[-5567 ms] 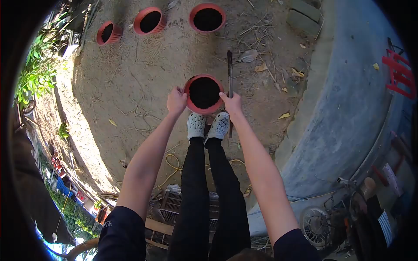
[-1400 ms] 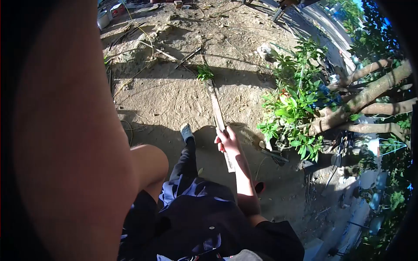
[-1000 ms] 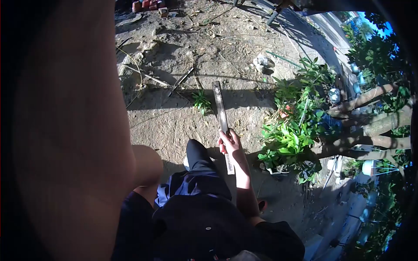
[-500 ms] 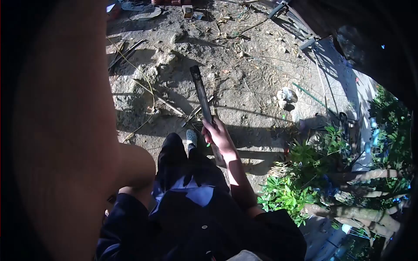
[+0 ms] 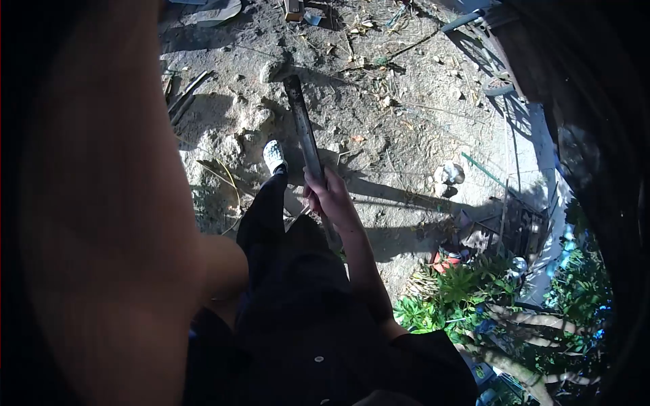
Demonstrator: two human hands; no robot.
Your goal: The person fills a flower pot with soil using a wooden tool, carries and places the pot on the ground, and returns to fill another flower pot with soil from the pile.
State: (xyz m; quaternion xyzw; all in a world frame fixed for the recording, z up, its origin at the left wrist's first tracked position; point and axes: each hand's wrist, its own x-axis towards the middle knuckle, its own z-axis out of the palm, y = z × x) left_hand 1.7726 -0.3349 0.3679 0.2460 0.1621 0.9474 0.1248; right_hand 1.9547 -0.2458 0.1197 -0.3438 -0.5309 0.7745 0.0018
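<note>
My right hand is closed around a long, flat, dark bar, perhaps wood or metal. Most of the bar points forward and away from me, its far end blackened, and a short part sticks out behind the fist. My left forearm is raised close to the camera and fills the left side. The left hand itself lies outside the picture, so its fingers cannot be seen. One foot in a pale shoe is forward on the ground, left of the bar.
Rough, stony ground lies ahead with dry leaves and sticks. A whitish lump sits to the right, near a green strip. Leafy plants and branches stand at the lower right. A small box is at the top.
The pale-shoed foot has stepped forward. The ground view has shifted with my body. The dark bar stays in my right hand, and my left arm remains raised.
</note>
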